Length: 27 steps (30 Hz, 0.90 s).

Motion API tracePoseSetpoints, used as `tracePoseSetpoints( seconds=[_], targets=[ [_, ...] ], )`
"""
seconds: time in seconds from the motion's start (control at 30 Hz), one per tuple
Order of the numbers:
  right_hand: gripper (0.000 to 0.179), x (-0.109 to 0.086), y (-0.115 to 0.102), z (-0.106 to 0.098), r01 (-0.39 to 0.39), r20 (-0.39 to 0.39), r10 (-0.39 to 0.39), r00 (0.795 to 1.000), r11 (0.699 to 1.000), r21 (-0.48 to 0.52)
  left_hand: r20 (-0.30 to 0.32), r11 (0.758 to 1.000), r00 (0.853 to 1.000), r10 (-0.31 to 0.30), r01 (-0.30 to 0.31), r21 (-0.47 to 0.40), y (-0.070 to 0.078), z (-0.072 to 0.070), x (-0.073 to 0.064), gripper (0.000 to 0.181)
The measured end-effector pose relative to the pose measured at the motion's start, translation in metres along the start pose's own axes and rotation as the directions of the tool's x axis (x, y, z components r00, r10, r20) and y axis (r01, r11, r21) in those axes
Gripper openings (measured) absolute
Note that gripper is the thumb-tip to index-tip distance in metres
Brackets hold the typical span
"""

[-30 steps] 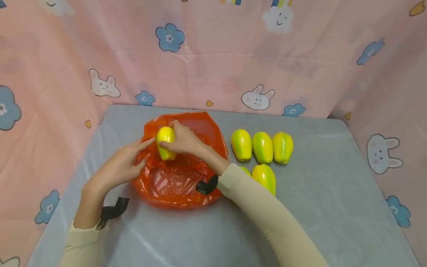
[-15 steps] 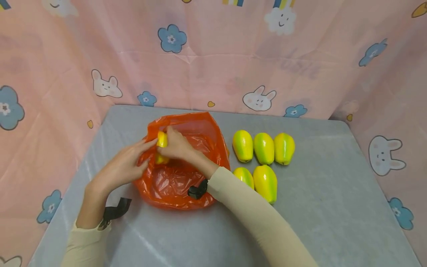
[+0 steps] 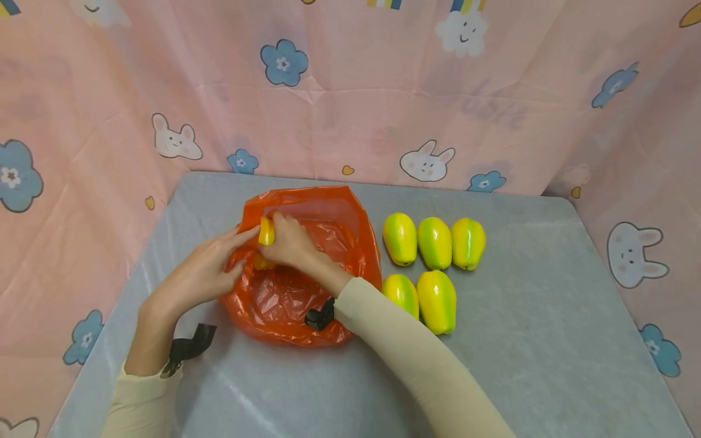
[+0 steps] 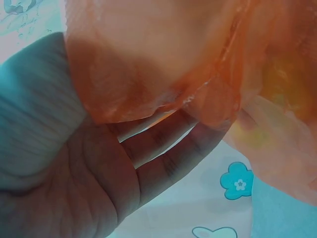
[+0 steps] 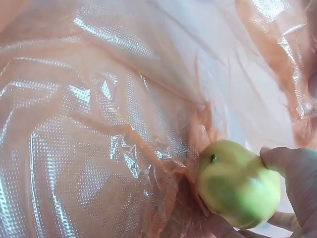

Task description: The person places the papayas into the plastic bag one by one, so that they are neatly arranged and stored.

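The right hand (image 3: pixel 290 243) reaches into a red plastic bag (image 3: pixel 285 336) and holds a yellow-green papaya (image 3: pixel 266 231) near the bag's left side. In the right wrist view, thumb and fingers surround the papaya (image 5: pixel 240 183), with crumpled bag film beside it. The left hand (image 3: pixel 202 271) is at the bag's left rim, thumb and fingers apart with fingertips against the film. Its fingers (image 4: pixel 168 168) look extended in the left wrist view, their tips hidden behind the bag's film (image 4: pixel 133 74).
Several more papayas lie right of the bag: a back row of three, with the middle papaya (image 3: pixel 435 243), and a front pair, including the right papaya (image 3: pixel 437 302). The grey tabletop (image 3: pixel 547 316) meets a pink patterned curtain (image 3: pixel 350 91) behind.
The right hand has lowered the papaya deeper into the bag, turning so that it covers more of the fruit. Its forearm has shifted left. The left hand has stayed at the rim.
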State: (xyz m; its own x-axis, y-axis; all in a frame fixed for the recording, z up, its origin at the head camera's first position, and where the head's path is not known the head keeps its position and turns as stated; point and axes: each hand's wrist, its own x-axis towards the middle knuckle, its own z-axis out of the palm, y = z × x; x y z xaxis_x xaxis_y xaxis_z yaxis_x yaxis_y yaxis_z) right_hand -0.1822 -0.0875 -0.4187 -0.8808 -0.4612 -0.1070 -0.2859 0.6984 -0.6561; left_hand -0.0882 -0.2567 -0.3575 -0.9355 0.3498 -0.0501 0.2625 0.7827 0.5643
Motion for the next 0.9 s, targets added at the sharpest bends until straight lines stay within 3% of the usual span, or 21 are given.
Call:
tracePoseSetpoints(
  seconds=[0.5,0.73,0.9],
  targets=[
    [0.071,-0.010,-0.002,-0.013,-0.011,0.027,0.009,1.000,0.999,0.053,-0.012,1.000,1.000,0.021,-0.021,0.019,-0.001,-0.003,0.001,0.068],
    [0.077,-0.027,-0.009,-0.034,0.045,0.068,-0.047,0.997,0.999,0.022,-0.014,1.000,1.000,-0.010,0.011,0.015,-0.003,-0.003,-0.002,0.069],
    [0.074,-0.044,-0.013,-0.048,0.076,0.052,-0.077,0.996,0.997,0.033,-0.004,1.000,1.000,-0.022,0.022,0.008,-0.003,-0.003,-0.002,0.070]
  ],
)
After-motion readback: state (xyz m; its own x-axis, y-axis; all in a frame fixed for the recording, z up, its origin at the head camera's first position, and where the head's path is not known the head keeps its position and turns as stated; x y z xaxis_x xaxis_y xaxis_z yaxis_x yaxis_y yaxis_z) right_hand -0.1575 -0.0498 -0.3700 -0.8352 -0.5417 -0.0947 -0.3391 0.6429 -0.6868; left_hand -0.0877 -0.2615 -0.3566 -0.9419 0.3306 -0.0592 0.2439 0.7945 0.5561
